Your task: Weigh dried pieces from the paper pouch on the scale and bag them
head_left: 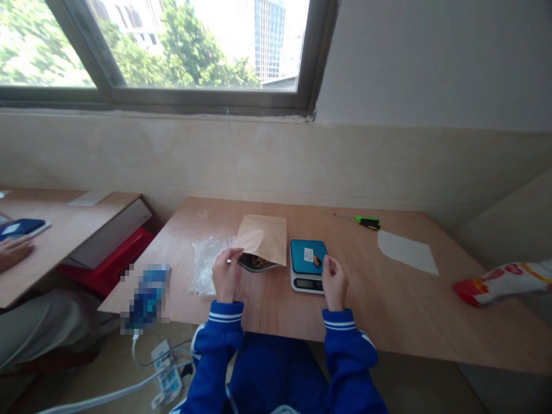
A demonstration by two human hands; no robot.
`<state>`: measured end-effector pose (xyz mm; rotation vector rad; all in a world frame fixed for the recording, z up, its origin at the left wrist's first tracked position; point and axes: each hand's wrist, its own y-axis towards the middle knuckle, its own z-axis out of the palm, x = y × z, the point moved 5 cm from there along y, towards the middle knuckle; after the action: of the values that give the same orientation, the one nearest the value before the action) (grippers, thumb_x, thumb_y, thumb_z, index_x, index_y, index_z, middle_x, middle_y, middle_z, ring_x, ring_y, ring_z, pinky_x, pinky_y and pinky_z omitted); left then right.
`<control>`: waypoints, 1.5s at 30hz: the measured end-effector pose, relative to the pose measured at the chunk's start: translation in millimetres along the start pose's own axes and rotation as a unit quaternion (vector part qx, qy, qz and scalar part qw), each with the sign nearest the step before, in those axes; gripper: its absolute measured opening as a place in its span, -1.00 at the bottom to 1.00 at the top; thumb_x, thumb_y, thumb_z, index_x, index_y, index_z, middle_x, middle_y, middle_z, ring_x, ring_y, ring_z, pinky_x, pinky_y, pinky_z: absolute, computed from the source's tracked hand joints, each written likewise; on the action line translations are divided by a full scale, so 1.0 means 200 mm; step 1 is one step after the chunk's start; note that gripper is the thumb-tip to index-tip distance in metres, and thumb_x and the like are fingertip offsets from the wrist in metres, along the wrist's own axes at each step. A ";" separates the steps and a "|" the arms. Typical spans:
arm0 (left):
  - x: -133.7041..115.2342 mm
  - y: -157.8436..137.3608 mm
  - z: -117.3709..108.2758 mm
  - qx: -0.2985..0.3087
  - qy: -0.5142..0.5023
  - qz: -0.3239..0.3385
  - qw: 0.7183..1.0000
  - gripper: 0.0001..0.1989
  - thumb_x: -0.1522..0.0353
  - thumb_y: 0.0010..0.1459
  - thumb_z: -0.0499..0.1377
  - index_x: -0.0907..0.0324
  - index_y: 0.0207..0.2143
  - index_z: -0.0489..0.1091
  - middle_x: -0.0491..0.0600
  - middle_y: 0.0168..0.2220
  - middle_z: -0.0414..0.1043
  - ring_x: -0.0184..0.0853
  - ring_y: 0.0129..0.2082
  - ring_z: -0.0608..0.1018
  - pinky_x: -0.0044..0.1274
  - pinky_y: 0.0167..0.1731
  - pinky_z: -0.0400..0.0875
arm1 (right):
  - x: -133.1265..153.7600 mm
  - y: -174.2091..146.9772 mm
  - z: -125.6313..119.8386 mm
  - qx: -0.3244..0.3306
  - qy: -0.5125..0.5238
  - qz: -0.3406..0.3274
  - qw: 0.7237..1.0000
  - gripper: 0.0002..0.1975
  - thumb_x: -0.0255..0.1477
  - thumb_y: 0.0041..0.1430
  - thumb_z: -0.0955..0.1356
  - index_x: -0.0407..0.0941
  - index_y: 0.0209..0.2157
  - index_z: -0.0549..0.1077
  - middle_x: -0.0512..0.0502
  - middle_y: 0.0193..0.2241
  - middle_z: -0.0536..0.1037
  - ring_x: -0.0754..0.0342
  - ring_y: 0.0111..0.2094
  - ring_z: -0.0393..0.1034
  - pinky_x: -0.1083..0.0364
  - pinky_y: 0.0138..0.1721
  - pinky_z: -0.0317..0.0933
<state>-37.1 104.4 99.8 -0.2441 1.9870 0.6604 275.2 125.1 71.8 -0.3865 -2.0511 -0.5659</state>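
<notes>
A brown paper bag [264,234] lies on the wooden table with its mouth towards me. Dark brown pieces [259,261] show inside it. My left hand [225,276] is closed on the left edge of the bag's mouth. Right of the bag stands a kitchen scale [301,267] with a blue top and a dark display I cannot read. A small brown piece [317,261] and a white label are on the blue top. My right hand [335,283] is at the scale's right edge, fingertips pinched together beside the brown piece; what they hold, if anything, is hidden.
Clear plastic bags [203,267] lie left of the paper bag, near a blurred phone [148,299] at the table edge. At the back right are screwdrivers [366,222] and a white sheet [407,252]. A red-and-white package [502,282] lies far right. Another person's hand [15,252] rests at left.
</notes>
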 end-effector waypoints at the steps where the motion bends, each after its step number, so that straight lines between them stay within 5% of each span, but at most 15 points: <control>1: 0.00 0.00 0.00 0.002 0.001 0.001 1.000 -0.81 0.28 0.14 0.10 0.10 -0.31 0.50 -0.05 -0.28 0.53 -0.26 -0.22 0.52 -0.44 -0.24 0.36 | 0.06 -0.02 0.00 0.011 0.049 -0.003 0.999 -0.38 -0.02 0.19 0.16 -0.28 -0.16 0.49 -0.11 -0.56 0.47 0.06 -0.54 0.32 0.12 -0.50 0.17; 4: -0.02 0.00 0.02 0.004 0.003 0.004 1.000 -0.81 0.28 0.14 0.10 0.10 -0.30 0.49 -0.04 -0.27 0.52 -0.25 -0.22 0.51 -0.43 -0.23 0.35 | 0.29 -0.17 0.08 0.132 0.138 -0.056 0.980 -0.55 -0.15 0.26 0.17 -0.20 -0.21 0.50 -0.09 -0.50 0.48 0.09 -0.49 0.35 0.14 -0.44 0.26; 7: -0.03 -0.02 0.03 0.005 0.007 0.006 1.000 -0.81 0.28 0.15 0.09 0.10 -0.31 0.48 -0.04 -0.27 0.51 -0.24 -0.21 0.50 -0.42 -0.23 0.35 | 0.52 -0.38 0.22 0.256 0.146 -0.172 0.940 -0.68 -0.35 0.29 0.18 -0.13 -0.22 0.53 -0.14 -0.28 0.52 0.05 -0.22 0.42 0.08 -0.16 0.32; 13: -0.05 -0.04 0.03 0.016 0.017 0.008 1.000 -0.82 0.31 0.16 0.06 0.09 -0.30 0.45 -0.05 -0.29 0.50 -0.24 -0.22 0.48 -0.42 -0.23 0.34 | 0.61 -0.55 0.47 0.273 0.050 -0.290 0.916 -0.55 -0.65 0.20 0.10 -0.21 0.07 0.35 -0.25 0.04 0.40 0.01 0.11 0.24 -0.01 0.17 0.15; 20: -0.05 -0.04 0.03 0.024 0.018 0.012 0.999 -0.84 0.31 0.16 0.08 0.07 -0.30 0.45 -0.05 -0.30 0.49 -0.23 -0.21 0.47 -0.42 -0.24 0.33 | 0.56 -0.48 0.59 0.266 -0.206 -0.295 0.894 -0.66 -0.63 0.24 0.16 -0.31 0.02 0.35 -0.40 -0.08 0.48 -0.15 -0.03 0.34 -0.13 0.01 0.22; 31: -0.03 -0.05 0.05 0.024 0.011 0.007 1.000 -0.83 0.30 0.16 0.07 0.08 -0.29 0.45 -0.04 -0.28 0.51 -0.24 -0.24 0.48 -0.42 -0.25 0.36 | 0.54 -0.47 0.55 0.228 -0.179 -0.278 0.916 -0.76 -0.55 0.24 0.25 -0.15 -0.11 0.48 -0.24 -0.11 0.51 -0.12 -0.03 0.35 -0.11 0.05 0.19; 40: -0.04 -0.05 0.04 0.016 0.010 0.014 1.000 -0.83 0.29 0.16 0.08 0.08 -0.30 0.46 -0.04 -0.29 0.51 -0.23 -0.24 0.49 -0.41 -0.27 0.37 | 0.49 -0.46 0.48 0.242 0.011 -0.257 0.936 -0.62 -0.64 0.22 0.16 -0.10 -0.08 0.48 -0.14 -0.12 0.55 0.02 -0.05 0.41 0.01 0.01 0.31; 45: -0.04 -0.05 0.04 0.015 0.010 0.016 1.000 -0.83 0.29 0.16 0.08 0.07 -0.30 0.46 -0.05 -0.28 0.51 -0.23 -0.23 0.49 -0.42 -0.27 0.36 | 0.55 -0.45 0.34 0.258 0.155 -0.263 0.917 -0.71 -0.55 0.26 0.19 -0.08 -0.15 0.51 -0.10 -0.12 0.57 0.06 -0.03 0.43 0.01 0.06 0.29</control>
<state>-23.5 100.0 101.1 -0.2007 2.0227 0.6498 127.0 89.7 115.1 0.5533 -1.8901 -0.3416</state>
